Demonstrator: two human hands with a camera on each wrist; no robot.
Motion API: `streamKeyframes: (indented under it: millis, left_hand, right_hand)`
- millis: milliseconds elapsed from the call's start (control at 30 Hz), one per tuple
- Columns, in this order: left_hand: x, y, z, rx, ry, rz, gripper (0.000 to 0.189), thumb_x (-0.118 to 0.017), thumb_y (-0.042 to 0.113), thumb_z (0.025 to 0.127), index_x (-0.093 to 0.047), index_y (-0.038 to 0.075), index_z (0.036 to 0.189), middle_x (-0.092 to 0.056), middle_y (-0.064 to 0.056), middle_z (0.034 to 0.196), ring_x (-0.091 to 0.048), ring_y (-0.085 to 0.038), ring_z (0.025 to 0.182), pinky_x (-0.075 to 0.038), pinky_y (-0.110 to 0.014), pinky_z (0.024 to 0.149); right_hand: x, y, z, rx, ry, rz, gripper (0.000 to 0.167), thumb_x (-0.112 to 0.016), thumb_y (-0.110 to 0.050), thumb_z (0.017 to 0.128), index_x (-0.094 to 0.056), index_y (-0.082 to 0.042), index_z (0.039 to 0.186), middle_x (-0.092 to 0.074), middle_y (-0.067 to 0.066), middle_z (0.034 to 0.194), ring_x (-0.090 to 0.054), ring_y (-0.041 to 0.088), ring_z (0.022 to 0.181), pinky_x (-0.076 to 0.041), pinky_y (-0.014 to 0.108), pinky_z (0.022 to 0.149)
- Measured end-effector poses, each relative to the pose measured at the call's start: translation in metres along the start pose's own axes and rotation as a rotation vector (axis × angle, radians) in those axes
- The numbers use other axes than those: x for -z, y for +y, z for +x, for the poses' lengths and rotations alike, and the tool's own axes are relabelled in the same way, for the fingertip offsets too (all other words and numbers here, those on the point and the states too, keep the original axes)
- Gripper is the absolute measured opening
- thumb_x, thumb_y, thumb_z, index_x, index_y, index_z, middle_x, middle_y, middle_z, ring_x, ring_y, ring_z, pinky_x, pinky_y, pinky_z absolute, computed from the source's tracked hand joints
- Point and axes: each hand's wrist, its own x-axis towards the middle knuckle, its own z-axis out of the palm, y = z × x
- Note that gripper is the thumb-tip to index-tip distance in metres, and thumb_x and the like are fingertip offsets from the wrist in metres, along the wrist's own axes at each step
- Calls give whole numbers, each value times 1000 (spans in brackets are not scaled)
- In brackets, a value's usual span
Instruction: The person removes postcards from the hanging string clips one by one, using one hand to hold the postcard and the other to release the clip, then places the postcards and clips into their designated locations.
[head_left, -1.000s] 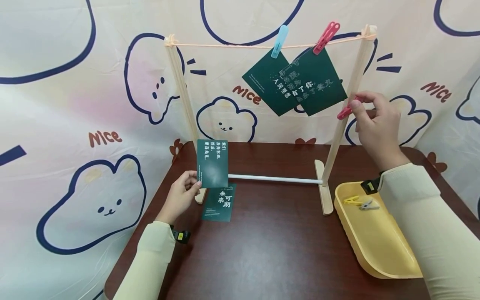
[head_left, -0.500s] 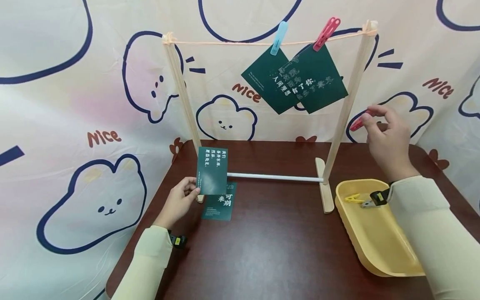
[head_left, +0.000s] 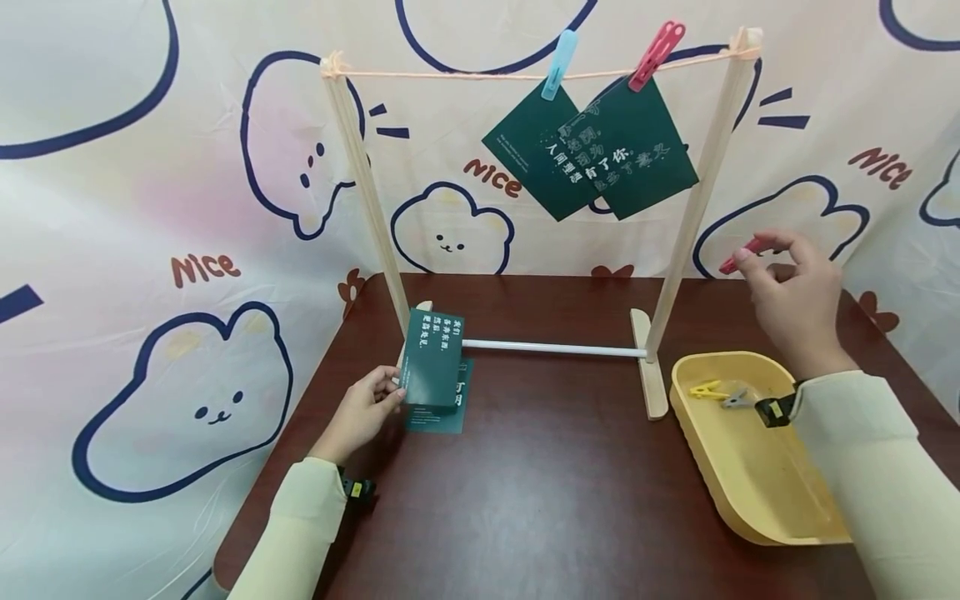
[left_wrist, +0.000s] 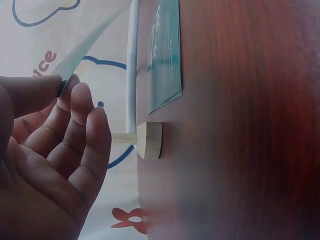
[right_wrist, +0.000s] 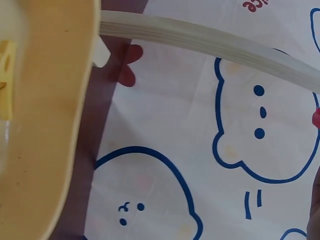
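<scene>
card (head_left: pixel 432 360) in left hand (head_left: pixel 365 410) partly hides second card (head_left: pixel 437 422).

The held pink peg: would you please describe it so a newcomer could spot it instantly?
Find the wooden frame on the table. To the right of its right post, the right hand pinches the pink peg. Unlike the other pink peg, clipped on the string, this one is held.

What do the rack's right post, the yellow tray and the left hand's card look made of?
Right post: wood, seemingly unvarnished; pale, lengthwise grain lines. Yellow tray: probably plastic, smooth; even colour, rounded corners. Held card: likely coated card stock; thin, stiff, soft sheen.
</scene>
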Motion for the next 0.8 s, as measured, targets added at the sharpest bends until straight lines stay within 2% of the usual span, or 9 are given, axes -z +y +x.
streamKeyframes:
  millis: [167,367,500,667,800]
  left_hand:
    - [-2,-4,-4,21,-30,0,26,-59,10,98,-55,9,124,-64,-10,89,-61,-24,79,-52,-35,74]
    - [2,-7,-10,29,-47,15,26,-60,7,97,-56,6,123,-62,-13,90,-60,-25,79,-52,-35,72]
    - [5,-6,-9,11,-51,22,25,-60,6,97,-56,5,122,-62,-14,90,-60,-24,78,-52,-36,72]
    - [6,-6,-7,21,-59,36,26,-60,7,97,-55,5,122,-62,-13,88,-59,-24,78,-52,-36,71]
    - [5,-9,-8,52,-72,72,26,-61,7,96,-55,5,122,-61,-11,86,-58,-23,76,-51,-33,69]
  right_hand:
    - [-2,10,-8,1,4,-15,42,-67,-36,92,-59,-17,128,-56,-2,101,-49,11,57,-40,11,51]
    - [5,21,-18,-20,16,-46,43,-71,-34,89,-60,-12,125,-56,-2,100,-50,10,66,-39,10,54]
    - [13,28,-24,-59,13,-76,42,-72,-36,88,-60,-13,122,-55,-2,99,-47,12,66,-36,13,52]
    - [18,40,-35,-128,-44,-102,43,-71,-41,87,-58,-15,119,-54,0,96,-47,12,64,-35,19,49]
    - [19,51,-47,-182,-129,-157,47,-70,-45,88,-57,-13,120,-56,6,90,-49,14,62,-37,24,48]
